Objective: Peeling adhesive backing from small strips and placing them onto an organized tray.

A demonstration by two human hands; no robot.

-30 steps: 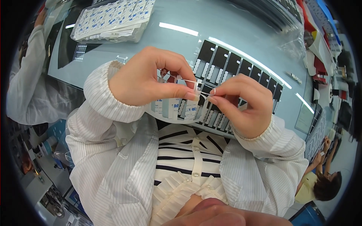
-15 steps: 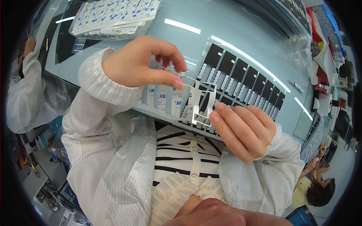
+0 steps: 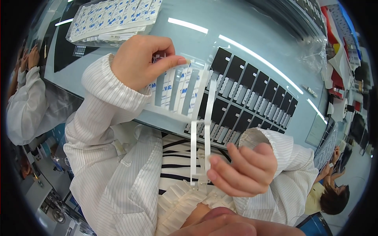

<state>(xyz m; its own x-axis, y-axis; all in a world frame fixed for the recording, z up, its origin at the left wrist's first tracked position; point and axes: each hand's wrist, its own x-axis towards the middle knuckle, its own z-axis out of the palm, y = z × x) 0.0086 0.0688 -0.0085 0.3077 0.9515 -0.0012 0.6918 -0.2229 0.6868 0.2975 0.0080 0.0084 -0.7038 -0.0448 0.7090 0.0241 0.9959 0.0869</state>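
My left hand point(image 3: 143, 63) is closed, thumb against bent fingers, at the upper edge of a sheet of adhesive strips point(image 3: 167, 94) with blue print on white backing. From the sheet's right side a thin white ladder-like frame point(image 3: 193, 149) hangs down in front of my chest. My right hand point(image 3: 244, 169) is curled low on the right, its fingertips closed at the lower part of that frame; the exact contact is partly hidden. Behind the sheet, rows of black rectangular pieces point(image 3: 238, 69) with white wavy-edged strips lie on the table, some of them covered by the sheet.
A plastic-wrapped stack of printed adhesive sheets point(image 3: 114, 19) lies at the far left of the glassy table point(image 3: 189, 43). Clear plastic wrap point(image 3: 311, 51) sits at the far right. Other people work at the left, where a sleeve point(image 3: 29, 98) shows, and at the lower right.
My right hand has moved down toward my chest, and the white frame now stretches lower from the sheet. My left hand has shifted slightly left and its fingers have closed more.
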